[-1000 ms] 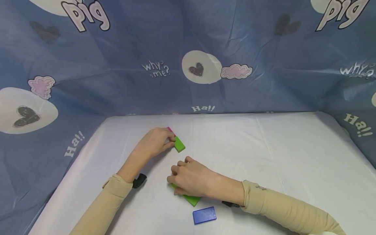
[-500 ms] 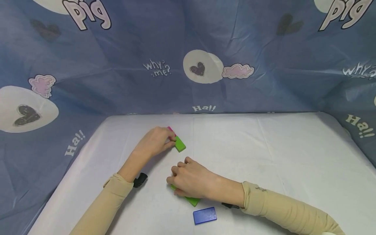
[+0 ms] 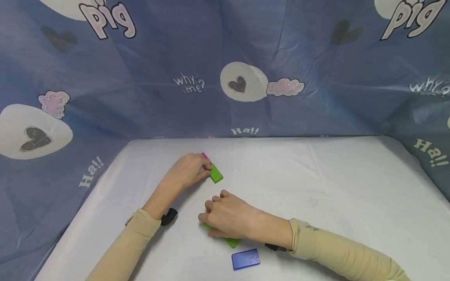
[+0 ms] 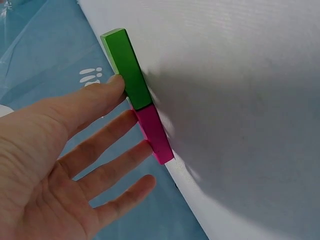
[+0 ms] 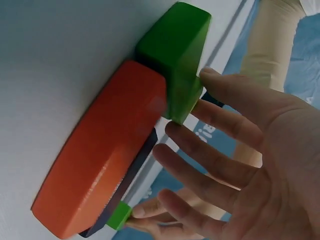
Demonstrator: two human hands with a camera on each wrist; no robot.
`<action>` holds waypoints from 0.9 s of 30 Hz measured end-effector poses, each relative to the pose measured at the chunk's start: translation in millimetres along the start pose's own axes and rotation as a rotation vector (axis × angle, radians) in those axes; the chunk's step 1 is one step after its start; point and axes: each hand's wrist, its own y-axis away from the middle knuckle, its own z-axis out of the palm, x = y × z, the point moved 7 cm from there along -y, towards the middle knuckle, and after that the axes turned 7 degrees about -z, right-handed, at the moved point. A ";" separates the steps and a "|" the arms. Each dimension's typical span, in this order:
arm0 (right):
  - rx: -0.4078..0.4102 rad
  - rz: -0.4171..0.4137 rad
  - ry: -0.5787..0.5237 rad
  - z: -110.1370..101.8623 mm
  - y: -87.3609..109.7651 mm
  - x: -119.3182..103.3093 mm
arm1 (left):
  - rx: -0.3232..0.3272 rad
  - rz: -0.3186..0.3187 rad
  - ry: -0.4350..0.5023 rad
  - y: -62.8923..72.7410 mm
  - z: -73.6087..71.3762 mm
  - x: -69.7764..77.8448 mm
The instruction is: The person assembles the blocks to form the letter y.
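Note:
My left hand (image 3: 188, 169) reaches to the back left of the table, at a green block (image 4: 127, 70) and a pink block (image 4: 156, 132) lying end to end. In the left wrist view the thumb tip touches the green block's side, while the index and middle fingertips meet the pink one. My right hand (image 3: 230, 216) lies over another green block (image 3: 232, 242), partly covering it. Seen from the right wrist, thumb and fingertips touch that block along one side, fingers spread. An orange block (image 5: 105, 145) stands beside it, hidden in the head view.
A blue block (image 3: 245, 259) lies close to the right hand, toward the front. A dark block (image 5: 132, 175) shows partly behind the orange one. White cloth covers the table (image 3: 288, 175), and a blue printed curtain (image 3: 158, 105) rises behind it and along the sides.

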 end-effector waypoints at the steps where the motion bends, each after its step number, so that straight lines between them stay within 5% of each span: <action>1: 0.008 0.000 -0.003 -0.7 0.1 0.8 | 0.000 0.000 0.001 0.1 0.1 0.2; 17: 0.054 0.126 -0.006 -9.5 5.5 44.5 | 0.013 -0.001 0.005 0.7 -1.5 -0.3; 27: 0.046 0.186 -0.070 4.5 6.6 76.2 | 0.028 0.020 0.013 2.2 -2.8 0.5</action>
